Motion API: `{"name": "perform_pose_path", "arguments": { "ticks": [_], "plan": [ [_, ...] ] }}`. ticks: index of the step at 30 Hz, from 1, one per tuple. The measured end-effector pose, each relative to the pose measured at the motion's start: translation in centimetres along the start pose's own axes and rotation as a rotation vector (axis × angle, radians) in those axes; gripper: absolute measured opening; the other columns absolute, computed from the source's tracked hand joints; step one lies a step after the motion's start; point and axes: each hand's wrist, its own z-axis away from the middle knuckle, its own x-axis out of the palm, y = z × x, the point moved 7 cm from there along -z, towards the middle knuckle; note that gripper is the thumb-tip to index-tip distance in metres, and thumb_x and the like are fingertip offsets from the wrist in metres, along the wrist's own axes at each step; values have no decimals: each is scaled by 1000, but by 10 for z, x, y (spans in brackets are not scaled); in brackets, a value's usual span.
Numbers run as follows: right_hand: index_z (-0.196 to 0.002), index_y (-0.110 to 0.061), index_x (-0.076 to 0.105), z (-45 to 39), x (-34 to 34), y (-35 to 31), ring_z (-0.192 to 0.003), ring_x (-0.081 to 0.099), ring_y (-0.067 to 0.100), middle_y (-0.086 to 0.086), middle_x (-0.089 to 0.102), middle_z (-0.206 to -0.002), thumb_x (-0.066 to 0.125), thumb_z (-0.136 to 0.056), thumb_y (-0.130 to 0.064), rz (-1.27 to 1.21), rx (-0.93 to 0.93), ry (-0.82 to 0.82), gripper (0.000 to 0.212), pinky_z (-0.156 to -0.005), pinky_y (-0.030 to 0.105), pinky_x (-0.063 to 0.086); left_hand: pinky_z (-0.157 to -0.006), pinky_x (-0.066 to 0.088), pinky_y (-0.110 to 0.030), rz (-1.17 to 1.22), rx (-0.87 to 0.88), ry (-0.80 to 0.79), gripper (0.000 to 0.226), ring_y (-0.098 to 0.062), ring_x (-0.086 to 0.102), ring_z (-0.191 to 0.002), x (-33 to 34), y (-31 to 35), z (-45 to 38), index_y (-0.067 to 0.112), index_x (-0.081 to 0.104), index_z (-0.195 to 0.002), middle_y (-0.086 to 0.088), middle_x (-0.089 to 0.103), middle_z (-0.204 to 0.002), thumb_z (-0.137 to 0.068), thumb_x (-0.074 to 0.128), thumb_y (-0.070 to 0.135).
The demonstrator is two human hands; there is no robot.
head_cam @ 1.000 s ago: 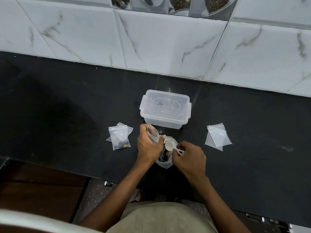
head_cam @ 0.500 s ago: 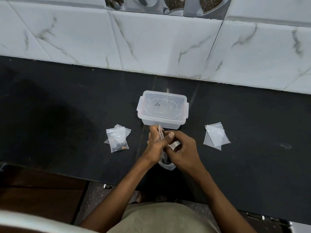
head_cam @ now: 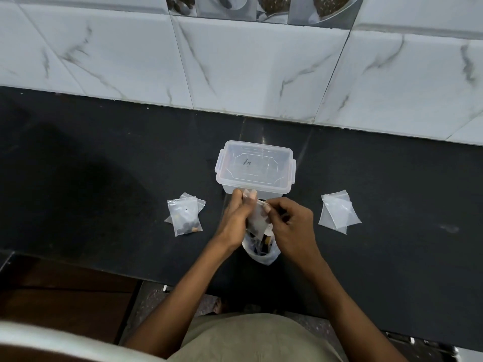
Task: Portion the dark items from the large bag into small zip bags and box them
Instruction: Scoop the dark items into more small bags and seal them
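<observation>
Fingers [head_cam: 253, 196]: both hands are pinching the top edge of a small bag [head_cam: 257, 218], probably sealing it.
Left hand [head_cam: 236, 218]: steadying the bag over the large bag [head_cam: 261, 250].
Right hand [head_cam: 292, 226]: pressing the strip.
Worktop [head_cam: 104, 178]: filled bags [head_cam: 185, 218] are waiting left, the box [head_cam: 255, 169] just behind.

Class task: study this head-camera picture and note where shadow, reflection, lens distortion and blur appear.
Head view: a broad shadow darkens the counter at left; a pale reflection streaks it behind the clear box; wall tile lines bow and splay from the wide lens; a white object at lower left is blurred.
</observation>
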Motion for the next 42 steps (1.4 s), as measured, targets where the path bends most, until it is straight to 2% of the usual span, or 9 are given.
{"name": "perform_pose_path", "arguments": {
  "ticks": [3,5,7,12,16,24,30,37,42],
  "plan": [
    [-88,-9,75,-5,-9,1,-74,68,11,-5,73,-80,67,-93,-1,11,17,41,13,-70,36,58,-68,52,-24,34,18,-76,31,-14,63,-79,-4,2,2,-9,57,-101,-10,66,-86,-86,67,16],
    [-87,-10,75,-8,-17,4,-74,67,11,-6,72,-80,67,-92,-1,17,32,77,13,-70,34,57,-62,54,-23,-43,26,-68,13,-13,67,-70,-10,-3,3,1,66,-92,-6,71,-78,-83,73,-6],
    [-88,-11,77,-10,-20,8,-77,69,11,-8,73,-82,69,-91,-2,31,44,84,12,-73,36,59,-55,53,-20,-118,8,-16,24,-12,69,-59,-16,-5,4,10,69,-81,-5,73,-71,-79,76,-13],
    [-88,-10,75,-9,-17,12,-77,68,12,-7,72,-80,67,-93,-3,24,68,67,12,-74,36,59,-70,61,-34,-137,37,12,23,-30,76,-71,-22,-3,2,7,73,-83,-20,75,-77,-74,79,-13],
    [-90,-9,75,-13,-22,13,-76,68,16,-2,72,-81,66,-95,-4,-23,95,81,12,-72,33,58,-80,60,-29,-138,33,-37,36,-19,77,-82,-22,-4,4,8,75,-94,-8,79,-88,-71,78,-20],
    [-94,-4,77,-13,-21,14,-83,71,17,2,74,-89,71,-89,3,-18,-6,62,10,-76,38,60,-70,59,-25,-238,55,6,49,-11,75,-75,-22,4,7,21,74,-83,4,78,-78,-66,76,-25],
    [-92,-5,78,-11,-24,16,-81,71,16,3,74,-87,72,-89,2,-11,-3,101,10,-75,33,60,-73,63,-31,-251,24,89,38,-19,77,-77,-30,0,3,9,76,-89,-5,78,-79,-64,80,-20],
    [-92,-7,78,-9,-22,16,-82,71,16,-1,74,-87,72,-87,4,-7,-8,68,14,-76,41,60,-85,58,-24,-330,87,43,54,-7,73,-96,-26,0,3,31,72,-103,9,77,-98,-68,86,-8],
    [-89,-12,77,-8,-17,10,-77,69,12,-5,72,-84,74,-87,0,33,-33,23,13,-71,34,58,-83,59,-31,-147,175,126,21,-16,74,-89,-26,17,3,13,75,-100,-5,77,-93,-81,81,7]
  ]
}}
